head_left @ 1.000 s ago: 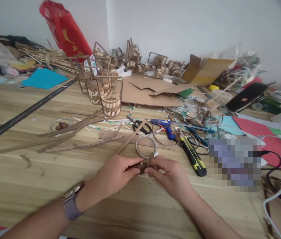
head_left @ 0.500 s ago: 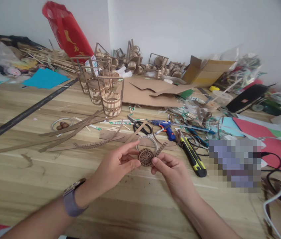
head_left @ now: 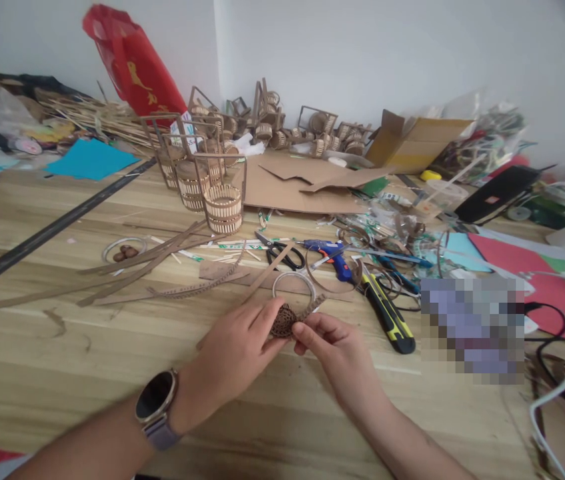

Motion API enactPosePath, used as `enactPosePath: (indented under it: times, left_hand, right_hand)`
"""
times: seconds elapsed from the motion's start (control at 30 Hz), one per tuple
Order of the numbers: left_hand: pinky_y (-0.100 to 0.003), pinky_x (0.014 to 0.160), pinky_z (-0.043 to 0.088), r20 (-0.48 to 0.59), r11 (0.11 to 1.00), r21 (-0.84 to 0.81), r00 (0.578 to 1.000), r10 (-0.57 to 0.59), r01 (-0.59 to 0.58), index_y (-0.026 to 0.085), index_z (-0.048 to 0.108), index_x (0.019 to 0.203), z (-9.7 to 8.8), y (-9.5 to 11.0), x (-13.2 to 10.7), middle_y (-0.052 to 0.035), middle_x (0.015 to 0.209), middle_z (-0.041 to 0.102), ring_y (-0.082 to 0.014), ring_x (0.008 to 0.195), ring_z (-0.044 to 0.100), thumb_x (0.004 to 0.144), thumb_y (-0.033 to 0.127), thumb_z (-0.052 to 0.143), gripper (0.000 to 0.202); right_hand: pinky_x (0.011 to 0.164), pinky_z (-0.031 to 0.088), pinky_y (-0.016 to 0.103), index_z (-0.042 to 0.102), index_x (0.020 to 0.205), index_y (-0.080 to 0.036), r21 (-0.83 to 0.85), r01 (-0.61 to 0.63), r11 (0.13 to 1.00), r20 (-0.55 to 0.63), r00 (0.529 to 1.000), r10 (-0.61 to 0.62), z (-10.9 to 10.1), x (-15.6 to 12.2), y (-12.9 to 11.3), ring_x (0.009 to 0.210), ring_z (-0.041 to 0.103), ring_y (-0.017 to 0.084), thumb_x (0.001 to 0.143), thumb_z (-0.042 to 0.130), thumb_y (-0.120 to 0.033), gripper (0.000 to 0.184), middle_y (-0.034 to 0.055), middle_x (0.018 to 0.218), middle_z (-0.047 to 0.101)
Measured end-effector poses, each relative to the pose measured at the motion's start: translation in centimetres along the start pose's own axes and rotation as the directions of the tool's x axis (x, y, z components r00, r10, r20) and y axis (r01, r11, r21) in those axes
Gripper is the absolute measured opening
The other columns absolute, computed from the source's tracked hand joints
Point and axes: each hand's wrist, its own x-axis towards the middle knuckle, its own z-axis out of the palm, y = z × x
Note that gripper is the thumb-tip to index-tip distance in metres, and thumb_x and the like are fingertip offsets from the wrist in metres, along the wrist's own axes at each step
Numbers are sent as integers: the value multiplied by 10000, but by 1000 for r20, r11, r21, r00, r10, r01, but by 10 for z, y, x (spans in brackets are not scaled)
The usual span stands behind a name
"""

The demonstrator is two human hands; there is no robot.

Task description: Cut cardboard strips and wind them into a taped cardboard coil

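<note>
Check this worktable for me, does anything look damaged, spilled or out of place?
Yes: the cardboard sheet behind the glue gun has a jagged edge, as if roughly cut, and the red bag leans steeply instead of standing upright. The brown coil in the left hand and right hand shows no obvious damage.

I view a pale wooden table carrying cardboard strips, scissors, a blue glue gun, a yellow-and-black utility knife and, farther back, a slatted bucket.
</note>
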Motion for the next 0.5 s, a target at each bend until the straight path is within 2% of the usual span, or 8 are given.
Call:
enactPosePath:
  times: [0.27, 0.5]
  left_hand:
    - [-371, 791, 605, 56, 996, -87, 998, 6, -1, 194, 511, 1233, 1, -5, -1, -104, 1069, 732, -258, 939, 722, 906, 199, 603, 339]
    - [-389, 914, 586, 147, 981, -117, 975, 169, -153, 151, 492, 1289, -1, -13, 1, -149, 1213, 694, -258, 1097, 686, 937, 126, 534, 355]
  right_hand:
    - [576, 463, 265, 684, 660, -189, -76, 23, 997, 12, 1000, -23, -11, 5, -3, 561, 591, 152, 710, 729, -549, 366, -1, 550, 637]
    - [518, 425, 247, 625, 589, -201, -161, 41, 986, 142, 990, -18, -13, 7, -3, 533, 542, 132, 713, 709, -491, 327, -26, 546, 567]
